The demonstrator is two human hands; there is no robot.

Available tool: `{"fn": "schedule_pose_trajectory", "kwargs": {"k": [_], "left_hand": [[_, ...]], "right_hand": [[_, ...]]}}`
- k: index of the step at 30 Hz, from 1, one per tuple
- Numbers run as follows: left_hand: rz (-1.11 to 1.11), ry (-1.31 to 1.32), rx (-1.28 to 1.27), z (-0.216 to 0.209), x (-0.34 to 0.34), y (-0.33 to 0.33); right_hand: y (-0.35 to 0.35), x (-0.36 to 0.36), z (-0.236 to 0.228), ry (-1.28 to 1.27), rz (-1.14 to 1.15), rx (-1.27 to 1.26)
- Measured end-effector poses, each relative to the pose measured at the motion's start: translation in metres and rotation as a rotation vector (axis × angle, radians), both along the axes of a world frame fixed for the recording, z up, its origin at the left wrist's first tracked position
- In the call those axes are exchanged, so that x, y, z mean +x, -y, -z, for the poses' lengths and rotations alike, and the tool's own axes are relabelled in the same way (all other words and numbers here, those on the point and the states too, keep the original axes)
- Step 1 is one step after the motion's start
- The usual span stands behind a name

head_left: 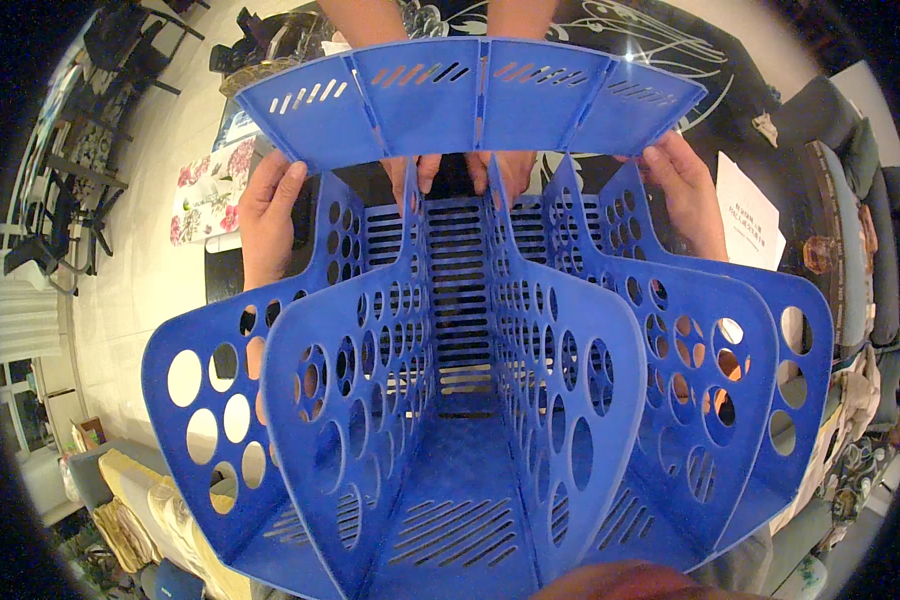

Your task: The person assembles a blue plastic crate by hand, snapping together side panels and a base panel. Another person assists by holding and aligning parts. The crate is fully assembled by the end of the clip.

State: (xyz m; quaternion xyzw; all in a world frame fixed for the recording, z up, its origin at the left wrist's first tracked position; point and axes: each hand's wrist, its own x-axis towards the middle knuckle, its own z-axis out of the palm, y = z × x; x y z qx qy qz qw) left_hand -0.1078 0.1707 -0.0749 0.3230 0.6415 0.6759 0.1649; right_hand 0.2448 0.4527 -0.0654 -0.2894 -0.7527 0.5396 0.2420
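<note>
A large blue plastic file rack [455,460] with upright dividers pierced by round holes stands in front of me. Over its far end is a blue four-section panel [425,105] with slanted slots. My left hand [272,205] grips the panel's lower left corner, thumb on the near face. At the lower right corner, my right hand [682,190] pinches the panel the same way. Both my forearms pass behind the rack's sides and show through its holes. Another person's arms reach in from the far side; their two hands [507,178] are between the dividers, partly hidden by the panel.
The black table [660,45] has a white swirl pattern. A floral-printed box [210,195] lies left of the rack and a printed white sheet [748,215] lies right. Glassware [300,35] stands at the far left. Dark chairs [100,185] and a sofa [860,200] flank the table.
</note>
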Motion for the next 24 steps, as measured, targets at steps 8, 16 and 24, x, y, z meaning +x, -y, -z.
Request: {"fn": "schedule_pose_trajectory", "kwargs": {"k": [8,16,24], "left_hand": [[0.074,0.020,0.042,0.000,-0.008,0.005],[0.038,-0.025,-0.012,-0.005,-0.007,0.005],[-0.009,-0.140,-0.109,-0.013,0.004,0.007]], "right_hand": [[0.008,-0.005,0.000,-0.089,0.009,-0.010],[0.006,-0.001,0.000,-0.021,0.000,0.018],[-0.001,0.008,0.011,-0.055,0.041,0.075]]}}
